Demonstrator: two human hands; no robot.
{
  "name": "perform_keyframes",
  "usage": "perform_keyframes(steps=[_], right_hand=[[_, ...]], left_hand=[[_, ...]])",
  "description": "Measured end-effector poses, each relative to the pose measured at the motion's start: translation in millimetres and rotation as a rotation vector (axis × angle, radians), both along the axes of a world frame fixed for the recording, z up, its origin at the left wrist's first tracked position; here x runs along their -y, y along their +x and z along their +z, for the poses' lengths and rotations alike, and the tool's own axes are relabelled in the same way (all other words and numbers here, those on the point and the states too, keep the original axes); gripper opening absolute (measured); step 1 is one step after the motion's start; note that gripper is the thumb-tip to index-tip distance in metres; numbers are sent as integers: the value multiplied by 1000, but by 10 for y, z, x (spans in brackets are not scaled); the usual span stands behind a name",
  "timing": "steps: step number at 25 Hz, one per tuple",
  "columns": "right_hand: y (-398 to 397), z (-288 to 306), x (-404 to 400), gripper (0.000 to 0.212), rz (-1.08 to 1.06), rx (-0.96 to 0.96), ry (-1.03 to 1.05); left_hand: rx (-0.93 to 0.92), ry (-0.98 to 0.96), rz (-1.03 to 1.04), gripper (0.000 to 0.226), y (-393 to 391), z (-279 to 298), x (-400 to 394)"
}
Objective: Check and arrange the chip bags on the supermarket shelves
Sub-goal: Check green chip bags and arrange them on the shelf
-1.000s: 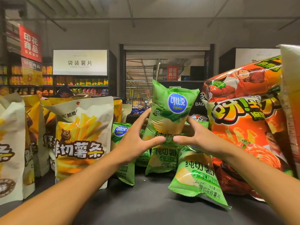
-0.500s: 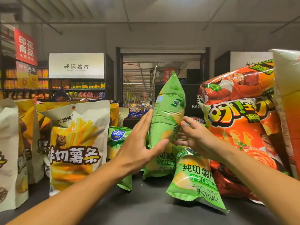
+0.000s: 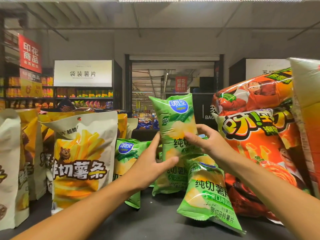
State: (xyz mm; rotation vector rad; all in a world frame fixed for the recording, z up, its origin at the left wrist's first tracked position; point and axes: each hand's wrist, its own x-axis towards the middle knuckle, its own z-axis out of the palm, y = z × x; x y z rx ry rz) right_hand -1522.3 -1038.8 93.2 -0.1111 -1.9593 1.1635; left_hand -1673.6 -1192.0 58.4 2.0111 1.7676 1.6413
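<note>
Turned front-on, green bag [image 3: 174,122]; hands [image 3: 150,163] perhaps hide its middle.

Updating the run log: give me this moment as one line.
left hand: holds green chip bag | right hand: pinches same bag | bag: upright, logo facing camera | shelf: more green bags below

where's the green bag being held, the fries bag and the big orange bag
held green bag [image 3: 174,118], head view, upper front below the blue logo
fries bag [image 3: 83,153], head view, middle of the front
big orange bag [image 3: 259,135], head view, front near the large lettering
</note>
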Motion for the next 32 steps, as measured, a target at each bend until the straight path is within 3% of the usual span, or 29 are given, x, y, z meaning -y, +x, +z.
perform_keyframes(steps=[2, 6, 9, 13, 15, 18, 21, 24, 32], right_hand=[[-31, -14, 34, 63, -71, 14, 63], [-24, -29, 40, 78, 159, 40, 20], [-12, -37, 35, 79, 128, 28, 30], [-24, -24, 85, 83, -100, 14, 120], [-38, -27, 131, 83, -226, -19, 207], [-40, -78, 206, 78, -160, -17, 268], [2, -73, 341, 68, -5, 21, 333], [-23, -112, 385, 76, -48, 3, 525], [-28, -122, 319, 91, -43, -11, 459]], left_hand=[[90, 6, -41, 75, -39, -11, -34], [231, -1, -113, 48, -170, 24, -24], [264, -20, -121, 41, -197, 25, -19], [314, 63, -66, 83, -164, 50, -22], [277, 54, -92, 91, -175, 42, -21], [364, 7, -228, 108, -137, 56, -13], [441, 43, -296, 103, -142, 86, -9], [492, 48, -328, 99, -174, 81, 30], [421, 67, -289, 89, -196, 95, 32]])
